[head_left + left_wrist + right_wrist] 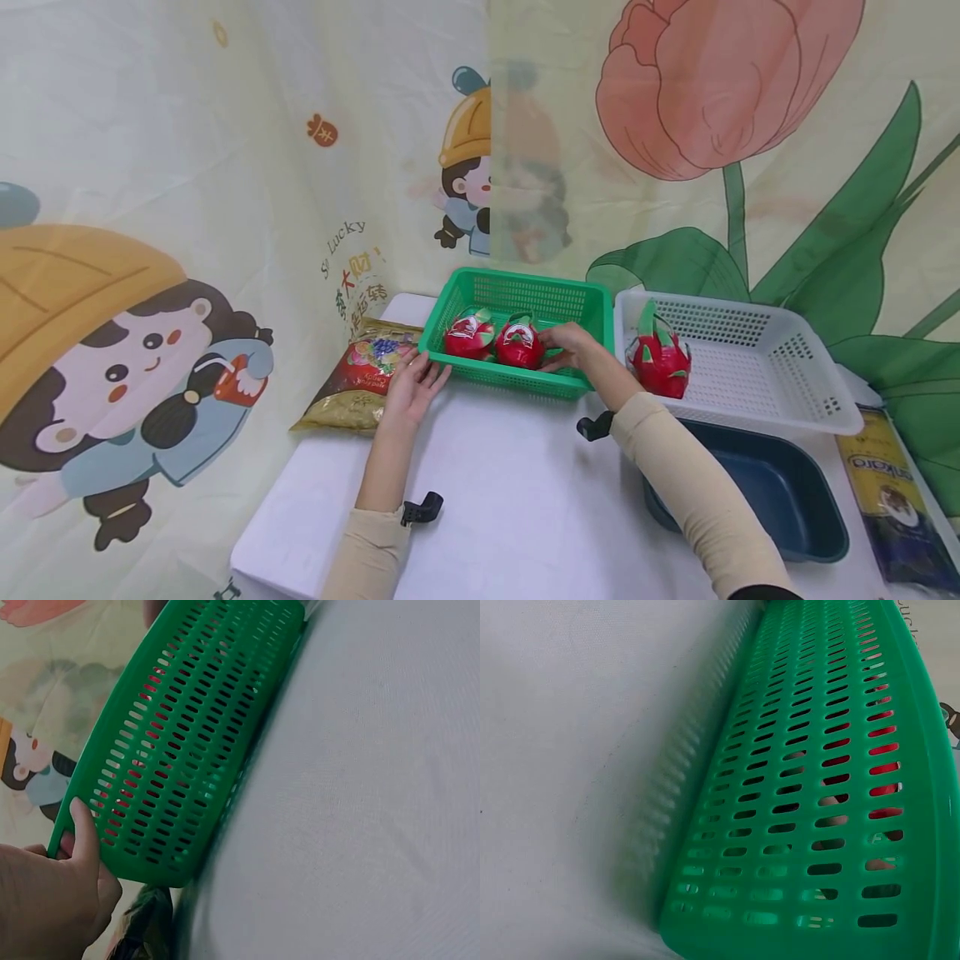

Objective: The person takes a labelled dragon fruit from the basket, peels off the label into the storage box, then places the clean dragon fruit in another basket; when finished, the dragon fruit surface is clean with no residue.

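A green plastic basket (517, 382) with slotted walls stands on the white table. In it lie two red dragon fruits with green tips and pale labels, a left dragon fruit (469, 335) and a right dragon fruit (519, 343). My left hand (411, 387) grips the basket's front left corner, its thumb (85, 825) over the outside of the rim in the left wrist view. Inside the basket, my right hand (572, 346) holds the right dragon fruit from its right side, fingers and thumb round it. Through the slots in the right wrist view, parts of that hand show.
A white basket (750, 398) stands to the right, with another dragon fruit (660, 367) at its left end. Before it is a dark blue basin (780, 492), partly behind my right sleeve. A candy bag (360, 379) lies left; a yellow and blue packet (896, 500) lies far right.
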A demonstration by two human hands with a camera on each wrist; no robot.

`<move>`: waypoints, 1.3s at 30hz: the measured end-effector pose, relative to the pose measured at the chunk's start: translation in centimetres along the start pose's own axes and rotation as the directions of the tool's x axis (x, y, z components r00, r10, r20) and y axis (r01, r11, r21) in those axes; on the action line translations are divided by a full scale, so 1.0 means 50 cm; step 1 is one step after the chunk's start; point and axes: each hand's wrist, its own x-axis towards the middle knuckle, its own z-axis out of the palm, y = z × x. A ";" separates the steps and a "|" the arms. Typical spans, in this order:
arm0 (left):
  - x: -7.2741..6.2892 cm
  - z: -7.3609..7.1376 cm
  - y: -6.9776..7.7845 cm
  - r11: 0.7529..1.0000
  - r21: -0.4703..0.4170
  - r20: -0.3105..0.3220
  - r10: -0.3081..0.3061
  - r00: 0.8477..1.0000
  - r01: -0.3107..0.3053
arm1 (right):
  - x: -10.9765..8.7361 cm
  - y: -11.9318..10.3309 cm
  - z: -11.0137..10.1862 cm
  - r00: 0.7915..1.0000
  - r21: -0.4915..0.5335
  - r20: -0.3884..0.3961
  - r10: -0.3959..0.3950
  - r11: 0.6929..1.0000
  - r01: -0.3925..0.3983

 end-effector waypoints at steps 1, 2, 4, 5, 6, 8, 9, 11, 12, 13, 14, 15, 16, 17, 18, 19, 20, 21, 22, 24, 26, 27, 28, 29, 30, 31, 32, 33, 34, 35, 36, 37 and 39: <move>0.000 0.000 -0.001 1.000 0.001 -0.002 0.001 1.000 -0.001 | -0.001 0.000 0.000 1.000 -0.008 -0.002 -0.004 1.000 0.004; 0.001 0.000 -0.002 1.000 0.001 -0.005 0.001 1.000 -0.001 | -0.002 0.000 0.001 1.000 -0.011 -0.005 -0.008 1.000 0.008; 0.001 0.000 -0.002 1.000 0.001 -0.008 0.005 1.000 -0.005 | -0.004 0.001 0.001 1.000 -0.014 -0.008 -0.019 1.000 0.019; 0.001 -0.001 -0.003 1.000 -0.003 -0.008 0.007 1.000 -0.007 | -0.005 0.002 0.000 1.000 -0.012 -0.011 -0.020 1.000 0.020; 0.001 -0.001 -0.003 1.000 -0.007 -0.007 0.007 1.000 -0.008 | -0.006 0.002 0.000 1.000 -0.008 -0.014 -0.022 1.000 0.022; 0.002 -0.002 -0.003 1.000 -0.014 0.000 0.008 1.000 -0.008 | -0.007 0.003 -0.001 1.000 0.005 -0.019 -0.023 1.000 0.023; 0.002 -0.002 -0.003 1.000 -0.015 0.003 0.007 1.000 -0.007 | -0.008 0.004 -0.003 1.000 0.013 -0.019 -0.023 1.000 0.023; 0.002 -0.003 -0.003 1.000 -0.020 0.009 0.005 1.000 -0.005 | -0.010 0.004 -0.006 1.000 0.040 -0.016 -0.019 0.999 0.020; 0.001 -0.003 -0.003 1.000 -0.019 0.012 0.004 1.000 -0.004 | -0.012 0.004 -0.008 1.000 0.053 -0.011 -0.021 0.998 0.022; 0.001 -0.003 -0.003 1.000 -0.019 0.014 0.004 1.000 -0.004 | -0.015 0.003 -0.011 1.000 0.071 0.000 -0.026 0.997 0.026; 0.001 -0.004 -0.002 1.000 -0.019 0.015 0.003 1.000 -0.003 | -0.017 0.001 -0.014 0.999 0.090 0.011 -0.032 0.995 0.031; 0.001 -0.004 -0.002 1.000 -0.021 0.016 0.003 1.000 -0.003 | -0.021 -0.001 -0.017 0.999 0.107 0.023 -0.038 0.994 0.036; 0.001 -0.003 -0.002 1.000 -0.025 0.017 0.003 1.000 -0.003 | -0.026 -0.003 -0.021 0.999 0.121 0.032 -0.044 0.992 0.040; 0.001 -0.003 -0.001 1.000 -0.027 0.018 0.002 1.000 -0.002 | -0.031 -0.006 -0.025 0.998 0.134 0.040 -0.052 0.990 0.046; 0.001 -0.003 -0.001 1.000 -0.027 0.020 0.002 1.000 -0.001 | -0.036 -0.009 -0.028 0.997 0.138 0.045 -0.060 0.989 0.053; 0.001 -0.003 -0.001 1.000 -0.030 0.019 0.000 1.000 0.000 | -0.042 -0.012 -0.032 0.996 0.145 0.048 -0.069 0.987 0.061; 0.002 -0.003 0.000 1.000 -0.029 0.022 -0.002 1.000 0.003 | -0.047 -0.015 -0.036 0.996 0.147 0.048 -0.076 0.987 0.068; 0.002 -0.003 -0.001 1.000 -0.031 0.022 -0.003 1.000 0.004 | -0.055 -0.019 -0.040 0.995 0.150 0.049 -0.083 0.986 0.075; 0.002 -0.003 -0.001 1.000 -0.030 0.024 -0.004 1.000 0.005 | -0.062 -0.022 -0.044 0.995 0.152 0.049 -0.092 0.985 0.084; 0.002 -0.003 -0.002 0.999 -0.031 0.027 -0.008 1.000 0.009 | -0.076 -0.028 -0.052 0.991 0.161 0.059 -0.117 0.981 0.106; 0.003 -0.003 -0.003 0.999 -0.039 0.027 -0.014 1.000 0.015 | -0.090 -0.031 -0.059 0.987 0.174 0.069 -0.143 0.976 0.129; 0.002 -0.001 -0.003 0.999 -0.044 0.024 -0.016 1.000 0.017 | -0.097 -0.032 -0.062 0.985 0.178 0.074 -0.156 0.974 0.141; 0.002 -0.001 -0.003 0.999 -0.049 0.026 -0.019 0.999 0.020 | -0.103 -0.033 -0.065 0.983 0.178 0.077 -0.167 0.972 0.152; 0.002 0.000 -0.002 0.998 -0.057 0.025 -0.023 0.999 0.024 | -0.109 -0.032 -0.067 0.981 0.175 0.079 -0.177 0.971 0.161; 0.002 0.000 -0.001 0.998 -0.064 0.025 -0.026 0.999 0.028 | -0.115 -0.032 -0.069 0.980 0.171 0.080 -0.185 0.971 0.169; 0.003 0.000 -0.001 0.997 -0.069 0.025 -0.029 0.999 0.031 | -0.121 -0.032 -0.070 0.979 0.164 0.079 -0.190 0.971 0.175; 0.003 0.001 0.001 0.997 -0.069 0.029 -0.031 0.999 0.033 | -0.129 -0.032 -0.071 0.978 0.156 0.075 -0.192 0.971 0.179; 0.003 0.000 0.002 0.997 -0.071 0.032 -0.034 0.999 0.036 | -0.137 -0.033 -0.072 0.978 0.148 0.074 -0.194 0.972 0.182; 0.005 -0.002 0.002 0.996 -0.077 0.036 -0.039 0.999 0.042 | -0.145 -0.033 -0.073 0.978 0.141 0.074 -0.196 0.973 0.184; 0.006 -0.003 0.003 0.995 -0.085 0.032 -0.045 0.998 0.048 | -0.153 -0.033 -0.074 0.977 0.134 0.076 -0.200 0.973 0.188; 0.007 -0.004 0.003 0.994 -0.091 0.030 -0.054 0.998 0.057 | -0.162 -0.033 -0.076 0.976 0.130 0.079 -0.203 0.973 0.192; 0.007 -0.005 0.004 0.993 -0.099 0.026 -0.064 0.998 0.066 | -0.171 -0.032 -0.078 0.974 0.123 0.083 -0.209 0.972 0.198; 0.008 -0.007 0.004 0.989 -0.118 0.024 -0.086 0.996 0.088 | -0.190 -0.031 -0.083 0.971 0.111 0.092 -0.221 0.971 0.211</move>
